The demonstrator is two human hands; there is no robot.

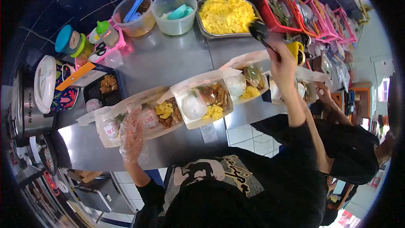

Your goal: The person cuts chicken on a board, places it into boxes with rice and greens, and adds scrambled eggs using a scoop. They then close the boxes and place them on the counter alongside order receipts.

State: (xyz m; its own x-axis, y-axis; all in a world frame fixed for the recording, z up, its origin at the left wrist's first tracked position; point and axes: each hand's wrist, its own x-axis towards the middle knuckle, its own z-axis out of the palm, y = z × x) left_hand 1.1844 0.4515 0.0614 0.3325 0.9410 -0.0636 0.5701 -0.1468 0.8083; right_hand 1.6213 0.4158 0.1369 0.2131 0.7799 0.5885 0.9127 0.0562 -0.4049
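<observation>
right hand (283, 59): holds black utensil (258, 31) by egg tray (224, 36) | left hand (133, 131): grip can't tell, at leftmost meal box (110, 142) | risk: loose glove (128, 144) could snag and tip it

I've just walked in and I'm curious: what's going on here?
A person stands over a row of open paper boxes on a metal counter. Their right hand grips a black utensil by a tray of what looks like scrambled egg. Their left hand, in a clear glove, is at the leftmost boxes; whether it touches one is hard to tell. Three boxes plainly show egg near white packets. Another person's hand is at the row's far right.
</observation>
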